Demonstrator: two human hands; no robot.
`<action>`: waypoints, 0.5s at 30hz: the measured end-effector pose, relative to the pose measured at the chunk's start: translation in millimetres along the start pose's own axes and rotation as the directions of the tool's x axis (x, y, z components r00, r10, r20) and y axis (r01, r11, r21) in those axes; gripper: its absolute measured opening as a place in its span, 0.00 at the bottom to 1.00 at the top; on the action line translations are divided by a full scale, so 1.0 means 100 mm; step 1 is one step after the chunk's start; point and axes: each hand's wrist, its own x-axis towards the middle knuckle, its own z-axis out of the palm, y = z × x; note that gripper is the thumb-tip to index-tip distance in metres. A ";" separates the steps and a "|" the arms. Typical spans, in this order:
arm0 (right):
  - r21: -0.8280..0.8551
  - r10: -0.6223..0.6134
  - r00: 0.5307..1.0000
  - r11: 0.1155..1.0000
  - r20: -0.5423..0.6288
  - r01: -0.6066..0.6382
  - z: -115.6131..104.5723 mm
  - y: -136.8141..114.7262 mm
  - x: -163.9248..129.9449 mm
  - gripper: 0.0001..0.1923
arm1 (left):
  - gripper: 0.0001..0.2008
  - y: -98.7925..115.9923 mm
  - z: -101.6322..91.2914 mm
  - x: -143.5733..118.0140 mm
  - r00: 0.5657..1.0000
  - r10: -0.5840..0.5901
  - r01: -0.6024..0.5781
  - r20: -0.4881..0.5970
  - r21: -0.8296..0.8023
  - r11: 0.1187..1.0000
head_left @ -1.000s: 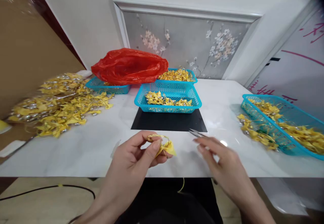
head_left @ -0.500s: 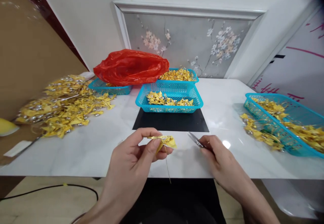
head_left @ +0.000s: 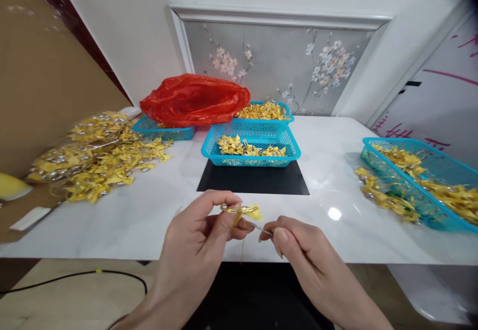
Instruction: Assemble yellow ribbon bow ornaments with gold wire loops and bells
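My left hand (head_left: 203, 235) pinches a yellow ribbon bow (head_left: 255, 212) with a gold loop along its top. A thin thread (head_left: 242, 250) hangs below it, past the table's front edge. In my right hand (head_left: 302, 250) are small metal scissors (head_left: 264, 230), their handle mostly hidden by the fingers. Their blades point left, just under the bow and close to my left fingertips. Whether the blades touch the thread I cannot tell.
A blue basket (head_left: 251, 162) with yellow bows stands on a black mat (head_left: 254, 180). Another blue basket (head_left: 407, 173) is at the right, bows beside it. Heaped yellow bows with pearls (head_left: 100, 170) lie left. A red plastic bag (head_left: 194, 101) rests on a back basket.
My right hand has moved left with the scissors, bringing the blades from apart to right under the bow. My left hand has tilted the bow slightly, so the gold loop shows rounder.
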 end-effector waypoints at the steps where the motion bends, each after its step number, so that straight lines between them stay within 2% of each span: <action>1: -0.004 -0.007 1.000 1.000 -0.001 0.007 0.00 0.00 0.00 0.19 | 0.01 0.00 0.00 0.00 1.000 0.001 -0.001 -0.002 0.003 1.000; 9: -0.068 -0.014 1.000 0.998 -0.015 0.013 -0.02 -0.03 0.02 0.17 | 0.02 -0.01 0.00 0.01 1.000 -0.021 0.021 0.020 -0.008 1.000; 15: -0.020 -0.033 0.999 0.999 -0.005 0.033 0.00 -0.02 0.05 0.20 | 0.01 0.00 0.01 0.01 0.998 -0.059 0.061 0.034 -0.081 0.995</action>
